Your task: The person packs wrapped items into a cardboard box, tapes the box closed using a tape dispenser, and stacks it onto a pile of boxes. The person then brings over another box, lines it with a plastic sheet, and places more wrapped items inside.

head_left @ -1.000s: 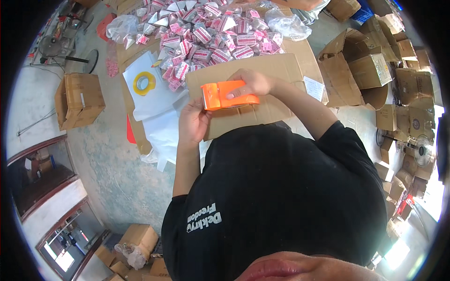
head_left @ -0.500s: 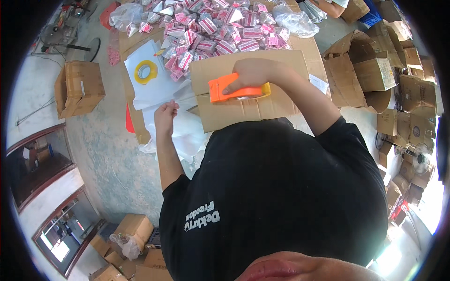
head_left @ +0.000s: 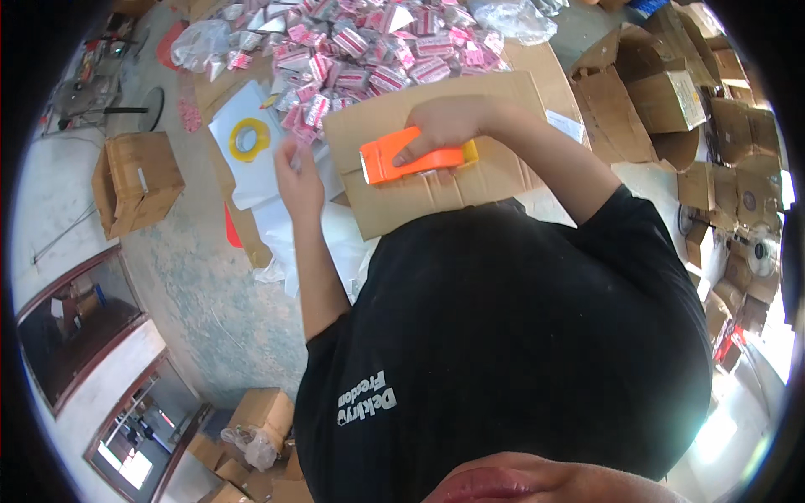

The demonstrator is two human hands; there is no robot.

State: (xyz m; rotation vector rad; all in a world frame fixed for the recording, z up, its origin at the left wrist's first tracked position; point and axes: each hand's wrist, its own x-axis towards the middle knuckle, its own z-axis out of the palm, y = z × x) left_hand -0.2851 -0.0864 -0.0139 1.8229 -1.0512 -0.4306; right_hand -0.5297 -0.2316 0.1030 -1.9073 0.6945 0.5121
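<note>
Since then we had shifted our left hand point(head_left: 299, 174) toward the pink packets point(head_left: 352, 77), its grip unclear; our right hand point(head_left: 449, 124) still clasped the orange tape dispenser point(head_left: 384, 159).

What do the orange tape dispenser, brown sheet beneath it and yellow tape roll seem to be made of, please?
The tape dispenser is probably smooth, hard plastic, given its bright orange. The brown sheet looks like matt cardboard: dull tan with creases. The tape roll is likely glossy plastic film, given its translucent-looking yellow.
</note>
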